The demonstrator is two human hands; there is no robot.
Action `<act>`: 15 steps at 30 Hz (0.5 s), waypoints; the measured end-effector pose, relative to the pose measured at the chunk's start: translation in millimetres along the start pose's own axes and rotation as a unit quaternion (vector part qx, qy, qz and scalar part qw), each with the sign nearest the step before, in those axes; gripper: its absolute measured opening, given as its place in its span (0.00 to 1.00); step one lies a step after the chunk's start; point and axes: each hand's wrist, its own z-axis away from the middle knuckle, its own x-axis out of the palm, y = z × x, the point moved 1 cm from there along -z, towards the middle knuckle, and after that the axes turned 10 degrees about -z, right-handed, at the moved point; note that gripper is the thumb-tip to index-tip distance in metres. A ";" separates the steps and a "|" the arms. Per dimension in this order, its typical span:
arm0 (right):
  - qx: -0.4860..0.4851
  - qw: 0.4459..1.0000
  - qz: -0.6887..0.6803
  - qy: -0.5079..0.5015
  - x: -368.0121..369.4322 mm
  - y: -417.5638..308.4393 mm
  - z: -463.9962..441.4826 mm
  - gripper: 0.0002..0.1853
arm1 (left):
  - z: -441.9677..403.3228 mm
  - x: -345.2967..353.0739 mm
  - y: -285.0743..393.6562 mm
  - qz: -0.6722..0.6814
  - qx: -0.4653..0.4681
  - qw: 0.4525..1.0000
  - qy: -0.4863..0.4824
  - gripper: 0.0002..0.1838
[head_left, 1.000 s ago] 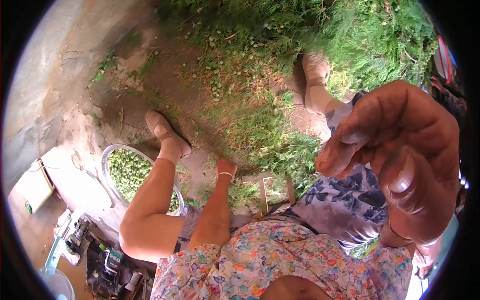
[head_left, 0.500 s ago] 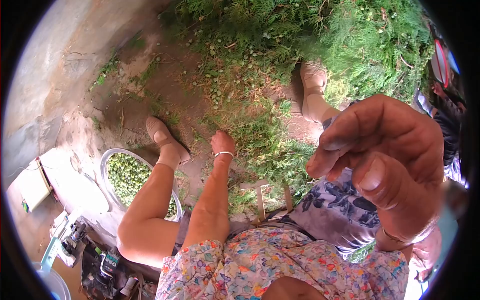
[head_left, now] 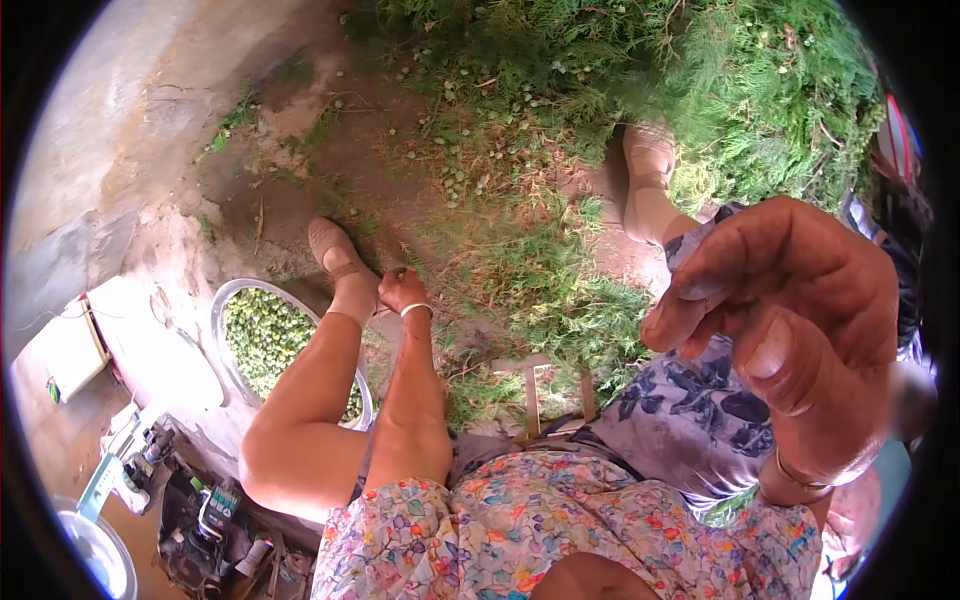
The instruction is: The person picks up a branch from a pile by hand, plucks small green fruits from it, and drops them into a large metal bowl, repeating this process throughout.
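Observation:
My left hand, with a white bracelet at the wrist, is low over the ground beside my left shoe; its fingers are pressed together, and what they pinch is too small to make out. Close to the camera on the right, my right hand is loosely curled, with the thumb apart from the fingertips and nothing visible between them. Left of my leg stands a clear-rimmed tub full of small green cones. Green conifer sprigs and loose cones lie scattered between my feet.
A big heap of conifer branches lies at the upper right. At the lower left are a crate of dark bottles and tools and a clear bucket. A wall runs along the left. Another person shows at the right edge.
My left hand has moved from the sprigs between my feet to the left, next to my left shoe, and its fingers have drawn together. My right hand keeps its curled pose.

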 end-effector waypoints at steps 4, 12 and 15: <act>0.020 1.000 -0.001 0.000 -1.6 -1.7 -4.8 0.27 | -9.0 3.7 20.0 -0.132 0.056 0.989 -0.019 0.12; 0.122 0.991 -0.054 -0.006 -0.1 -21.4 -13.6 0.26 | 7.6 -29.3 75.7 0.198 -0.134 0.969 -0.069 0.13; 0.140 0.988 -0.059 -0.007 -1.3 -23.6 -15.3 0.25 | 17.2 -26.5 104.0 0.361 -0.150 0.900 -0.194 0.10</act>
